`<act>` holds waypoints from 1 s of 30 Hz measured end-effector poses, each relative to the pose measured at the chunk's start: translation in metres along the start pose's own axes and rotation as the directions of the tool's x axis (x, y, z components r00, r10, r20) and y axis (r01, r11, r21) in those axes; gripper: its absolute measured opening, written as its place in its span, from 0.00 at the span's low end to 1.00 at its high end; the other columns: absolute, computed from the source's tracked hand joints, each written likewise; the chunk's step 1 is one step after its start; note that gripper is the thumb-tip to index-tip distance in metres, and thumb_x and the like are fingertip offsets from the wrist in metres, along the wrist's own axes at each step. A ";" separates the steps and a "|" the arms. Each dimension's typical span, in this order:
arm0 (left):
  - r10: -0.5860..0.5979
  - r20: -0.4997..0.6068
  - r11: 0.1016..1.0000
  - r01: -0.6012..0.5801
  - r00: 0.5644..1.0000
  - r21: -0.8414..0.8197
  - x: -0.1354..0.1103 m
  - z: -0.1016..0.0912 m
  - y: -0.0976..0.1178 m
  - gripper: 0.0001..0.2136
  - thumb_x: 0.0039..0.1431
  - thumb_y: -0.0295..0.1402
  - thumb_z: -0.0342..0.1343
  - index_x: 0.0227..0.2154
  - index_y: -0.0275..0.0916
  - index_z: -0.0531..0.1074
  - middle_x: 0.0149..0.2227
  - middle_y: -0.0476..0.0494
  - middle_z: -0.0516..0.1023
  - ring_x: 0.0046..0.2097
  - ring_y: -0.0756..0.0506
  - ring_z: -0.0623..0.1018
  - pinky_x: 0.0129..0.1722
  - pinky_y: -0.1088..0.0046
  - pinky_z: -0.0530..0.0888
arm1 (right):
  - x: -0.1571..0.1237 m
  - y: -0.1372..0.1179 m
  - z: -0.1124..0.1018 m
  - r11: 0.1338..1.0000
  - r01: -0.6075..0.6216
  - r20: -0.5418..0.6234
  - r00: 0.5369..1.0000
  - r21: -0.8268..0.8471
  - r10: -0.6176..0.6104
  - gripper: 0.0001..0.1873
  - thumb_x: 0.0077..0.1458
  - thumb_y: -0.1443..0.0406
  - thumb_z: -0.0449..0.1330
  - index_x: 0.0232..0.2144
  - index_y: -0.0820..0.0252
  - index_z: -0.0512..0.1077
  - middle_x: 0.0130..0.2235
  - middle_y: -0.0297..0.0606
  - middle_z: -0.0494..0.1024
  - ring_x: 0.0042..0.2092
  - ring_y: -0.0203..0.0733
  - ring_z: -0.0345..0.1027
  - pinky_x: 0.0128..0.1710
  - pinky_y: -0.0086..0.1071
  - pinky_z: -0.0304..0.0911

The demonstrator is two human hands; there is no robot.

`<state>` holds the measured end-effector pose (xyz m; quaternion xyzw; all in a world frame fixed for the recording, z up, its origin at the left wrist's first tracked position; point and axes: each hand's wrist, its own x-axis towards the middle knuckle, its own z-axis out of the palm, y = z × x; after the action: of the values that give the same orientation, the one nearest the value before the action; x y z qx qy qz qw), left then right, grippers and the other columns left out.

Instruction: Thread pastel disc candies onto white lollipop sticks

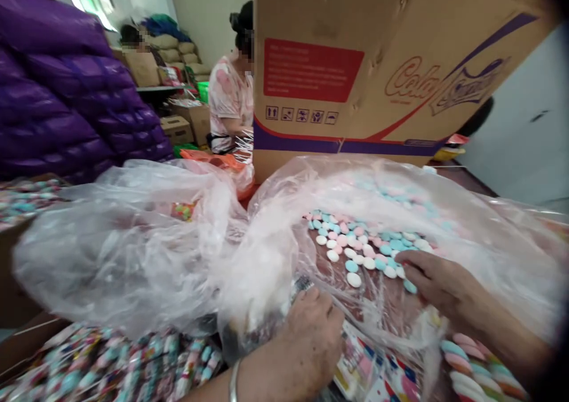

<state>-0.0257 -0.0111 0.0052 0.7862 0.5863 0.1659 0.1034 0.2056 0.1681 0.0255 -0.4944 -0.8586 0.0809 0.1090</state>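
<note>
A big clear plastic bag [284, 224] lies open in front of me, with several round flat candies [355, 248] in white, pink and blue inside it. My right hand [433, 283] reaches into the bag, its fingers stretched onto the near edge of the candy pile. My left hand [311, 337] is curled closed near the bag's lower edge, over a small dark object that I cannot make out. A metal bangle [233, 381] sits on my left wrist.
A large cardboard box [377, 64] stands right behind the bag. Purple sacks [66, 105] pile up at the left. Wrapped sweets [111, 366] lie bottom left, twisted candy sticks [475, 369] bottom right. A person in a floral shirt [229, 99] sits behind, another farther back.
</note>
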 end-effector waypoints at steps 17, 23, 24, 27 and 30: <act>0.079 -0.060 0.988 -0.086 0.995 -0.128 0.006 0.043 -0.024 0.09 0.64 0.27 0.48 0.40 0.38 0.73 0.39 0.40 0.73 0.42 0.37 0.70 0.43 0.53 0.70 | -0.031 0.032 -0.009 0.833 -0.155 0.250 0.911 -0.531 0.329 0.14 0.63 0.69 0.50 0.42 0.61 0.75 0.46 0.47 0.77 0.43 0.43 0.71 0.36 0.30 0.58; 0.129 -0.061 0.985 -0.135 0.990 -0.108 0.007 0.042 -0.028 0.09 0.65 0.29 0.47 0.40 0.38 0.73 0.39 0.40 0.74 0.41 0.37 0.71 0.42 0.54 0.71 | -0.039 0.040 -0.017 0.878 -0.143 0.298 0.905 -0.457 0.302 0.13 0.59 0.70 0.54 0.39 0.56 0.77 0.44 0.38 0.78 0.43 0.40 0.71 0.35 0.28 0.57; 0.134 -0.063 0.984 -0.140 0.989 -0.106 0.007 0.042 -0.029 0.09 0.65 0.29 0.47 0.40 0.38 0.73 0.38 0.40 0.74 0.41 0.37 0.71 0.41 0.54 0.71 | -0.041 0.041 -0.016 0.884 -0.138 0.316 0.900 -0.446 0.301 0.13 0.58 0.70 0.54 0.38 0.55 0.78 0.43 0.37 0.78 0.42 0.40 0.71 0.34 0.28 0.56; 0.144 -0.080 0.982 -0.153 0.986 -0.112 0.007 0.043 -0.030 0.09 0.65 0.30 0.48 0.40 0.39 0.73 0.37 0.41 0.74 0.40 0.37 0.71 0.39 0.55 0.70 | -0.043 0.041 -0.012 0.889 -0.140 0.336 0.891 -0.436 0.305 0.15 0.59 0.71 0.53 0.39 0.55 0.79 0.45 0.39 0.78 0.41 0.40 0.72 0.34 0.28 0.56; 0.147 -0.108 0.981 -0.159 0.983 -0.115 0.006 0.047 -0.032 0.08 0.66 0.31 0.48 0.41 0.40 0.72 0.37 0.42 0.73 0.40 0.38 0.71 0.40 0.56 0.70 | -0.043 0.038 -0.008 0.897 -0.122 0.342 0.896 -0.426 0.284 0.15 0.61 0.70 0.52 0.40 0.57 0.79 0.46 0.40 0.78 0.44 0.41 0.71 0.36 0.28 0.57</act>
<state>-0.0342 0.0059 -0.0490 0.8121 0.5169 0.2477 0.1093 0.2604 0.1506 0.0194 -0.5680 -0.8035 0.0163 -0.1777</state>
